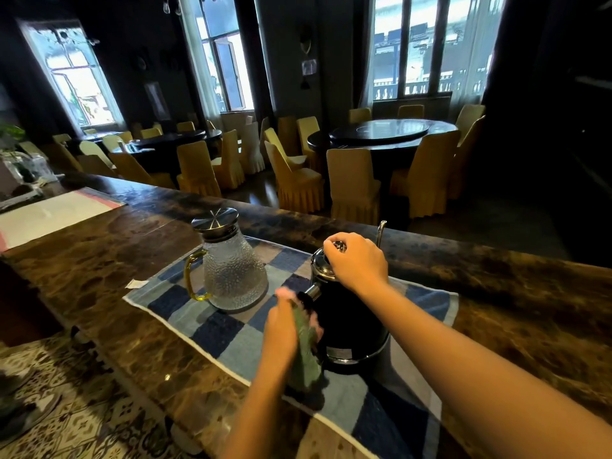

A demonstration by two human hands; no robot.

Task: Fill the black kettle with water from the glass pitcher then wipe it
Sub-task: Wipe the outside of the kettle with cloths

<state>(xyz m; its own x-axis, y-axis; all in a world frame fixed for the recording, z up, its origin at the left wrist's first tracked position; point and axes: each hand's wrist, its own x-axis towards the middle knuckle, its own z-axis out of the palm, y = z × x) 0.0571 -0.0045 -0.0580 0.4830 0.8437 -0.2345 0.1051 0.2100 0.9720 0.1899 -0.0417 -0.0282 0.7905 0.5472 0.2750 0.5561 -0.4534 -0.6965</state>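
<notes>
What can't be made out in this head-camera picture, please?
Head view only.
Water level in the black kettle: opaque body, lid shut under the right hand.
Fingers of the left hand: motion-blurred around the green cloth.
The base label: too small to read.
Fill level of the glass pitcher: dimpled glass, dim light.

The left hand (281,326) is showing blurred, and the green cloth (306,352) it is holding is covering part of the kettle (347,319). The right hand (356,260) is gripping the lid knob (340,247), hiding most of it. The checked mat (225,332) is running off the bottom edge.
</notes>
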